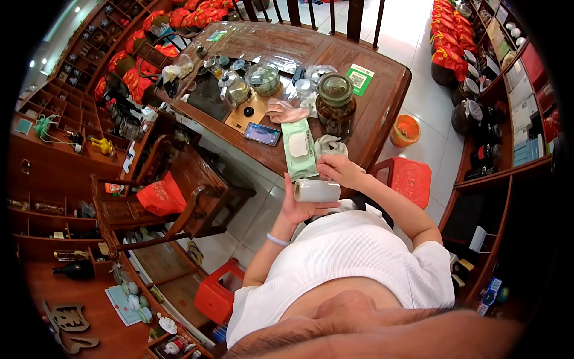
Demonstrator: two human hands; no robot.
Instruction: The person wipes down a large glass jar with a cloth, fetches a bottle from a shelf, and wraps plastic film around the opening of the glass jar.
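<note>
My left hand (pixel 293 209) cradles a roll of clear plastic film (pixel 320 191) from below and behind, thumb up at its core end, in front of my white shirt. Just above the roll's right end is my right hand (pixel 342 171), its fingers curled together; what they pinch, if anything, is too small to make out. Past the hands, on the table edge, lies a green pack of wipes (pixel 299 157), with a crumpled whitish cloth (pixel 330 147) to its right. Behind the cloth stands a big lidded glass jar (pixel 335 110) with dark contents.
On the wooden table (pixel 382 90) are a phone (pixel 262 134), a pink cloth (pixel 286 112), a glass teapot (pixel 234 90), a glass bowl (pixel 262 79) and a green QR card (pixel 360 79). A red stool (pixel 410 181) and an orange bucket (pixel 405 131) stand right; a wooden chair (pixel 203 185) stands left.
</note>
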